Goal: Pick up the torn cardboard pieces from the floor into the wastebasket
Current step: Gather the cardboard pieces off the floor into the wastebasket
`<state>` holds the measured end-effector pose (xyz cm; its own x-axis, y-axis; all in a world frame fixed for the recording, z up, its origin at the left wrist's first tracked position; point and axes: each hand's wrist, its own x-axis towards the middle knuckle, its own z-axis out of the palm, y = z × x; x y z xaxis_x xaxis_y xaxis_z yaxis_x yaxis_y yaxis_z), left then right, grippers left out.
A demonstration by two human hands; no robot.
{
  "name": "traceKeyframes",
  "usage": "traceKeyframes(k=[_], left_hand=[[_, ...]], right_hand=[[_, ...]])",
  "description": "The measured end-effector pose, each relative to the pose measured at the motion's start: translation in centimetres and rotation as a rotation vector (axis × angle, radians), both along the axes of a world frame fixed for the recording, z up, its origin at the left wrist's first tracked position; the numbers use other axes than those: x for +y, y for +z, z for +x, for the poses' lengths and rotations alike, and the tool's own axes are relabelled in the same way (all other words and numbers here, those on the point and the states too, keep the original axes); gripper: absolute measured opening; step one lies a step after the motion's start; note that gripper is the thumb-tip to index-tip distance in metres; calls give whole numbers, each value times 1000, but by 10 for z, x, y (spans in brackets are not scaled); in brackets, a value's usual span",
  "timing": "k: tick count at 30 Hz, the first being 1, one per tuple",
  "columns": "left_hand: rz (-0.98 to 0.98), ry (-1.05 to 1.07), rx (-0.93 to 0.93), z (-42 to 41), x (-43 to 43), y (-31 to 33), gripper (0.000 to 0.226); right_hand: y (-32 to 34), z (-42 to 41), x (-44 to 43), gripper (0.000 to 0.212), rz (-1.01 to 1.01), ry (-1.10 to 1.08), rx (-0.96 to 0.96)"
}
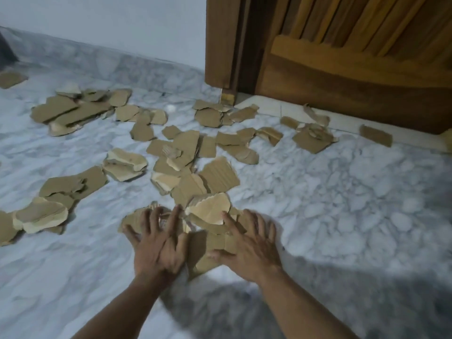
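Head view: cardboard pieces (220, 177) litter marble floor (342, 204) by wooden door (354, 81).

A white marble floor (342, 204) veined with grey is seen under and all around the fingers (177, 217), with a dark shadow (244, 309) cast on it on their near side. Well beyond them to the left, a plain pale wall (110, 18) is met by a marble skirting (137, 67). Beyond them to the right, a brown wooden door (354, 77) is set in its frame (220, 40) above a pale threshold (269, 108).
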<state>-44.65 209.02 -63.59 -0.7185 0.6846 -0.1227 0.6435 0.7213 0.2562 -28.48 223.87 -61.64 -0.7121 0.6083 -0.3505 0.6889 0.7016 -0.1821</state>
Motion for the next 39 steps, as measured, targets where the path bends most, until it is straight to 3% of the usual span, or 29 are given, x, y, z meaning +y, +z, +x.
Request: traceKeyframes(k=[6,10,18,23,26,30,34,36,39], left_hand=[[23,-6,16,-39,58,-6,106],[4,-105,47,-66,96,-15,93],[-119,-171,160,-63,179,-16,99],[-95,-131,127,-49,218,-4,89],[-46,-98,93,-50,219,-3,81],[-15,-101,19,-53,220,-8,92],[18,-83,12,-54,221,-6,100],[-10,-86,1,-52,221,-6,99],[-36,-100,-4,-53,220,-4,95]], right_hand=[[-4,-44,52,80,78,0,-38],[-2,-73,90,68,72,24,6],[-4,-68,181,61,74,108,142],[-10,-64,227,49,63,11,403],[-8,-91,263,63,178,-186,546],[5,-108,348,88,311,-552,363],[7,-85,401,108,139,-827,130],[2,-84,403,108,50,-813,77],[-1,-107,395,105,3,-619,84]])
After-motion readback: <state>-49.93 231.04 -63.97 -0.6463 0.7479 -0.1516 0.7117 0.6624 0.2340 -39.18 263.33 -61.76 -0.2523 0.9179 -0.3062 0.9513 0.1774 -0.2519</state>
